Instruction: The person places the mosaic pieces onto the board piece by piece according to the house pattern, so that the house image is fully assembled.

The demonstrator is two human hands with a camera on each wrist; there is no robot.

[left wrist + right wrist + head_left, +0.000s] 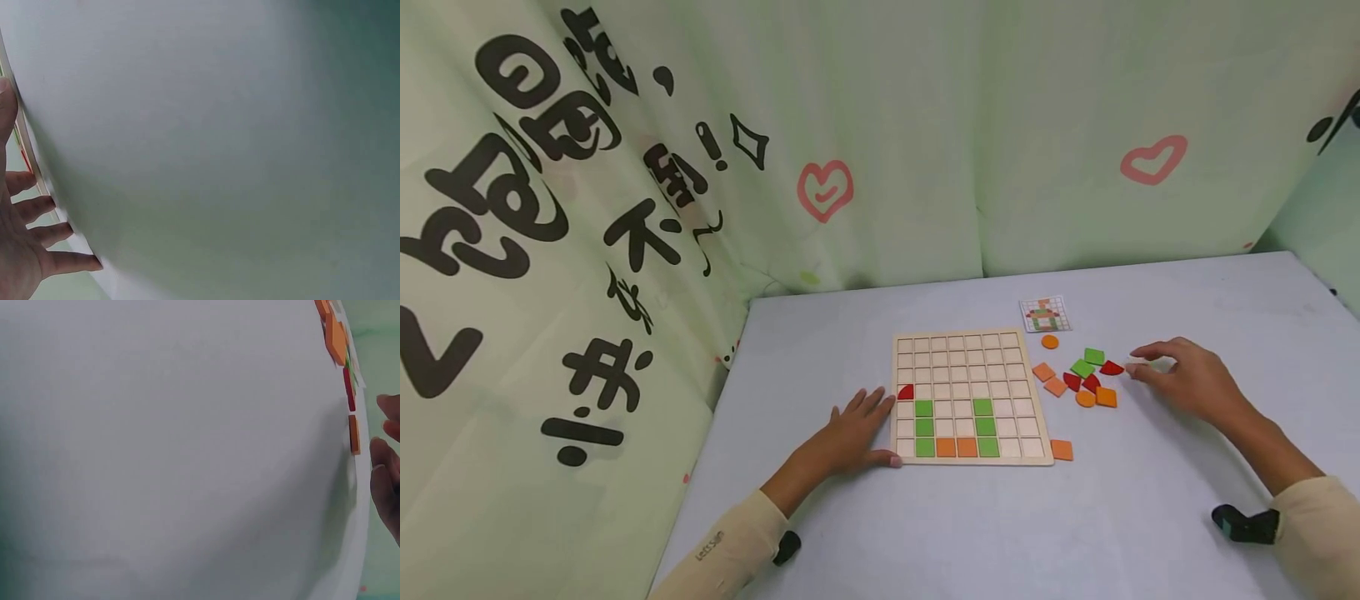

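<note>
A wooden grid board [955, 367] lies on the table with green squares [983, 426], orange squares [957, 447] and a red quarter-round piece [906, 392] set in its cells. My left hand [853, 433] rests at the board's left edge, fingers spread and thumb at the near corner. Beside a loose red quarter-round piece [1112, 367], right of the board, hovers my right hand [1187, 379]. Its thumb and index finger are bent with a gap between their tips, and no piece shows there. In the right wrist view, the fingertips [379, 450] stand apart from an orange piece [354, 434].
Loose green squares [1094, 357], red quarter-rounds, orange squares and orange discs [1050, 342] lie between board and right hand. One orange square [1062, 450] sits by the board's near right corner. A pattern card [1045, 314] lies behind. A curtain [895, 142] hangs beyond the table.
</note>
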